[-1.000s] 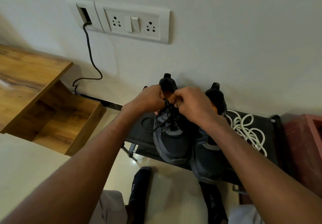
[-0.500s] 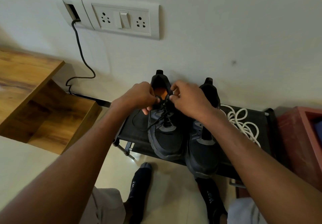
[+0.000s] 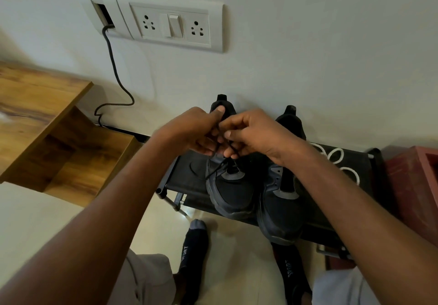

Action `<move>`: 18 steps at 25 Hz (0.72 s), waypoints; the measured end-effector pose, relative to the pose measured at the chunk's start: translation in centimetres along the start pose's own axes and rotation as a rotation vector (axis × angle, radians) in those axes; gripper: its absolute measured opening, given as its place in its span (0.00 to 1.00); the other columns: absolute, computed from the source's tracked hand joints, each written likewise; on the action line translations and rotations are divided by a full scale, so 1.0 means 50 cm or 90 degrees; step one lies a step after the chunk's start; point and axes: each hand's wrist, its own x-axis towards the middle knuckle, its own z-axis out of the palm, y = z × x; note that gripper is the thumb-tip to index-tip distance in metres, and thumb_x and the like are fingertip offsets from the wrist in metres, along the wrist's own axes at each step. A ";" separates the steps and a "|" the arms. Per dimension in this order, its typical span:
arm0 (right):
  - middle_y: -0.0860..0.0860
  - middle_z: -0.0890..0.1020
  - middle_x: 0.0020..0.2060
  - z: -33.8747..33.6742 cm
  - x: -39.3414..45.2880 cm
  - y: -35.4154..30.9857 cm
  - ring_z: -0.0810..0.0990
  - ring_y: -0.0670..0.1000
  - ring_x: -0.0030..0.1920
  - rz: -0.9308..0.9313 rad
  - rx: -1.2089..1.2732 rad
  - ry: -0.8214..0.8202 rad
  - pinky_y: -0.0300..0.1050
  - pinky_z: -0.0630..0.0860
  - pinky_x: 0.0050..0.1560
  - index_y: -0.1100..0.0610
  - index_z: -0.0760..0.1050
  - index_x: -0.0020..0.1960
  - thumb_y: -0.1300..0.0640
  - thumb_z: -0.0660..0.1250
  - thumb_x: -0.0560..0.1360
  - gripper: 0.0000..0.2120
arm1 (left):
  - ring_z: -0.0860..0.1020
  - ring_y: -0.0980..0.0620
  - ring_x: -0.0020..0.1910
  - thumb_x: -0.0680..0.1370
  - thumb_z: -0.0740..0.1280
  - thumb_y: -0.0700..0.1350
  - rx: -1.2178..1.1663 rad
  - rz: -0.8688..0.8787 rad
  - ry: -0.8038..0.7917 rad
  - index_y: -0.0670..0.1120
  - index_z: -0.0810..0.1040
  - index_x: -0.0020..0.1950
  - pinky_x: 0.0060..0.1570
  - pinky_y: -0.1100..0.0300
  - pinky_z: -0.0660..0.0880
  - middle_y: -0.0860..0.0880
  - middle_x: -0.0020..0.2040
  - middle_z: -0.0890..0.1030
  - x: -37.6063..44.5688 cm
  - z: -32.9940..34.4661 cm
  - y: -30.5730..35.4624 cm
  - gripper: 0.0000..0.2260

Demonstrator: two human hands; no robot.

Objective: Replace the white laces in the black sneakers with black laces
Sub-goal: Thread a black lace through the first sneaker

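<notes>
Two black sneakers stand side by side on a low black rack [image 3: 194, 186] against the wall, toes toward me. Over the top of the left sneaker [image 3: 233, 193] my left hand [image 3: 189, 134] and my right hand [image 3: 258, 134] meet, each pinching a strand of the black lace [image 3: 214, 169]. Part of that lace hangs in a loop down the shoe's left side. The right sneaker [image 3: 282, 212] shows an open tongue with no lace that I can see. White laces [image 3: 336, 162] lie coiled on the rack to the right, partly hidden by my right forearm.
A wooden shelf unit [image 3: 47, 124] stands at the left. A socket panel [image 3: 170, 24] with a dark cable [image 3: 113, 72] is on the wall above. A reddish box [image 3: 412, 181] sits right of the rack. My socked feet [image 3: 192, 250] rest on the floor below.
Both hands have risen slightly above the left sneaker's collar and drawn closer together, pulling the black lace strands up. The view has shifted a little.
</notes>
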 end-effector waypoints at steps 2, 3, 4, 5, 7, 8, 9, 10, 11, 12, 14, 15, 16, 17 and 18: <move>0.58 0.86 0.38 0.020 0.009 0.016 0.85 0.52 0.35 -0.050 -0.115 0.047 0.49 0.84 0.39 0.55 0.84 0.54 0.64 0.69 0.81 0.07 | 0.86 0.38 0.46 0.84 0.61 0.61 -0.068 -0.022 -0.047 0.37 0.81 0.56 0.48 0.46 0.85 0.36 0.47 0.85 -0.001 -0.005 0.002 0.27; 0.54 0.84 0.35 0.029 0.014 0.024 0.83 0.50 0.33 -0.087 -0.221 0.091 0.48 0.82 0.37 0.54 0.84 0.51 0.62 0.71 0.79 0.05 | 0.86 0.38 0.46 0.84 0.63 0.60 -0.086 -0.020 -0.069 0.37 0.81 0.56 0.48 0.46 0.85 0.36 0.46 0.85 -0.001 -0.005 0.001 0.25; 0.50 0.82 0.34 0.038 0.021 0.031 0.81 0.48 0.33 -0.119 -0.319 0.146 0.47 0.78 0.36 0.53 0.83 0.48 0.60 0.73 0.77 0.03 | 0.85 0.40 0.45 0.84 0.65 0.57 -0.096 -0.012 -0.079 0.37 0.81 0.57 0.47 0.47 0.85 0.37 0.46 0.84 0.000 -0.004 0.000 0.22; 0.48 0.80 0.35 0.048 0.025 0.034 0.80 0.47 0.35 -0.133 -0.383 0.205 0.45 0.74 0.36 0.53 0.81 0.46 0.59 0.74 0.75 0.03 | 0.85 0.41 0.45 0.84 0.66 0.53 -0.100 -0.001 -0.076 0.37 0.82 0.58 0.46 0.48 0.85 0.38 0.48 0.85 0.002 -0.003 -0.001 0.19; 0.47 0.79 0.39 0.054 0.032 0.042 0.79 0.49 0.39 -0.109 -0.388 0.280 0.45 0.72 0.36 0.53 0.75 0.48 0.58 0.75 0.73 0.09 | 0.85 0.41 0.48 0.84 0.67 0.49 -0.094 0.021 -0.049 0.36 0.82 0.60 0.49 0.47 0.85 0.35 0.53 0.85 0.007 0.002 -0.001 0.16; 0.48 0.80 0.41 0.052 0.038 0.046 0.79 0.50 0.40 -0.079 -0.358 0.293 0.45 0.72 0.35 0.54 0.73 0.48 0.58 0.76 0.72 0.12 | 0.86 0.41 0.49 0.83 0.69 0.48 -0.087 0.028 -0.040 0.35 0.82 0.60 0.52 0.46 0.84 0.35 0.55 0.85 0.006 0.002 0.000 0.16; 0.49 0.81 0.42 0.050 0.041 0.049 0.81 0.51 0.40 -0.046 -0.325 0.290 0.46 0.75 0.35 0.53 0.72 0.49 0.58 0.77 0.71 0.14 | 0.85 0.41 0.49 0.82 0.70 0.48 -0.078 0.036 -0.040 0.35 0.82 0.60 0.54 0.45 0.84 0.34 0.55 0.85 0.005 0.003 0.001 0.16; 0.51 0.82 0.43 0.047 0.042 0.051 0.82 0.53 0.41 -0.016 -0.301 0.279 0.49 0.79 0.37 0.52 0.71 0.48 0.59 0.78 0.70 0.16 | 0.85 0.41 0.48 0.82 0.71 0.48 -0.063 0.047 -0.047 0.35 0.82 0.60 0.55 0.44 0.83 0.34 0.55 0.85 0.004 0.003 0.001 0.16; 0.52 0.82 0.43 0.044 0.041 0.051 0.84 0.55 0.42 0.005 -0.278 0.271 0.53 0.82 0.41 0.51 0.71 0.47 0.60 0.79 0.69 0.17 | 0.85 0.41 0.47 0.82 0.71 0.47 -0.047 0.061 -0.053 0.35 0.82 0.60 0.55 0.44 0.83 0.34 0.54 0.85 0.002 0.005 0.003 0.16; 0.53 0.83 0.44 0.039 0.041 0.050 0.84 0.56 0.43 0.021 -0.252 0.270 0.56 0.84 0.44 0.50 0.71 0.46 0.62 0.79 0.69 0.17 | 0.85 0.40 0.47 0.82 0.70 0.47 -0.034 0.074 -0.055 0.34 0.80 0.60 0.54 0.44 0.84 0.33 0.53 0.84 -0.001 0.007 0.005 0.16; 0.55 0.84 0.42 0.033 0.039 0.046 0.86 0.58 0.41 0.041 -0.201 0.271 0.58 0.85 0.46 0.51 0.74 0.45 0.66 0.76 0.71 0.14 | 0.86 0.37 0.50 0.84 0.68 0.46 -0.024 0.097 -0.046 0.33 0.78 0.60 0.53 0.45 0.84 0.33 0.52 0.85 -0.004 0.007 0.008 0.15; 0.56 0.85 0.39 0.031 0.038 0.046 0.87 0.58 0.40 0.050 -0.194 0.270 0.58 0.86 0.45 0.53 0.77 0.44 0.66 0.74 0.73 0.10 | 0.86 0.38 0.50 0.84 0.67 0.46 -0.022 0.107 -0.040 0.34 0.78 0.59 0.53 0.46 0.84 0.35 0.50 0.86 -0.003 0.006 0.009 0.14; 0.57 0.86 0.37 0.028 0.039 0.047 0.87 0.58 0.39 0.059 -0.218 0.268 0.58 0.86 0.45 0.56 0.80 0.44 0.65 0.72 0.75 0.06 | 0.86 0.39 0.50 0.84 0.66 0.46 -0.019 0.114 -0.036 0.36 0.79 0.58 0.53 0.46 0.83 0.37 0.48 0.86 -0.005 0.004 0.011 0.13; 0.57 0.86 0.37 0.026 0.038 0.046 0.87 0.58 0.40 0.065 -0.256 0.264 0.57 0.86 0.46 0.58 0.82 0.44 0.63 0.71 0.76 0.03 | 0.87 0.40 0.49 0.84 0.66 0.46 -0.021 0.121 -0.033 0.38 0.79 0.56 0.52 0.47 0.83 0.38 0.47 0.87 -0.005 0.001 0.011 0.11; 0.57 0.86 0.38 0.026 0.038 0.046 0.86 0.58 0.42 0.066 -0.276 0.253 0.56 0.86 0.46 0.60 0.84 0.45 0.61 0.71 0.76 0.04 | 0.87 0.42 0.47 0.84 0.67 0.46 -0.030 0.123 -0.032 0.39 0.80 0.54 0.52 0.48 0.83 0.40 0.45 0.87 -0.005 -0.003 0.011 0.10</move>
